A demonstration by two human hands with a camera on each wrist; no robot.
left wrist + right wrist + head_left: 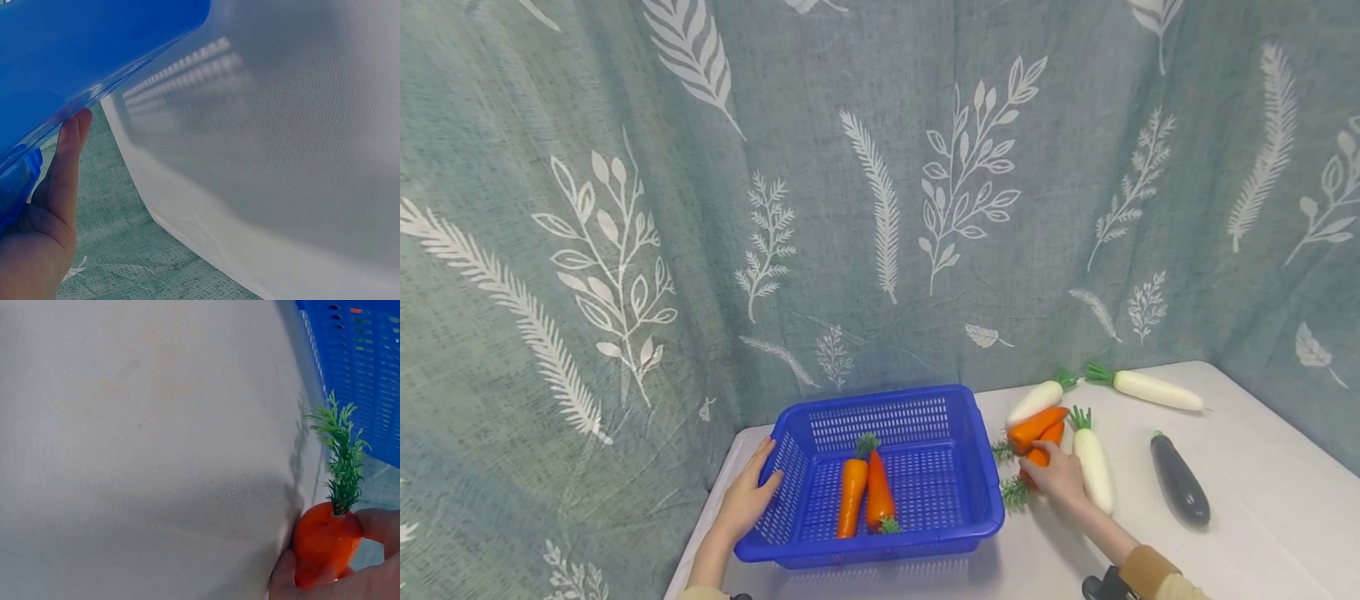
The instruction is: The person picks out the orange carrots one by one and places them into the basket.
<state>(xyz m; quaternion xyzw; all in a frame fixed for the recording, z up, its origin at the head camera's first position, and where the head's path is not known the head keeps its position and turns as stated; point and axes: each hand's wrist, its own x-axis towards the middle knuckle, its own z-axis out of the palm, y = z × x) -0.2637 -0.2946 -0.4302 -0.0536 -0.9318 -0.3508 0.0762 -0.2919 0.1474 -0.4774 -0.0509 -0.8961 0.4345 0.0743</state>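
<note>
At the left end of a blue plastic basket (880, 546), my left hand (752, 493) holds the rim, thumb over the edge; in the left wrist view its fingers (67, 165) lie straight along the basket's outside. Two orange carrots (852, 498) lie inside the basket. To the right of it, my right hand (1062, 477) pinches a carrot (322, 544) by its thick end, near the green leaves (344, 456). Another carrot (1028, 430) lies just behind this one. A white radish (1093, 471) lies right beside the right hand.
Behind the carrots lies a short white radish (1036, 402). A longer white radish (1157, 390) is at the back right, and a dark eggplant (1180, 482) at the right. The table wears a white cloth (1262, 467); a patterned green curtain (820, 250) hangs behind it.
</note>
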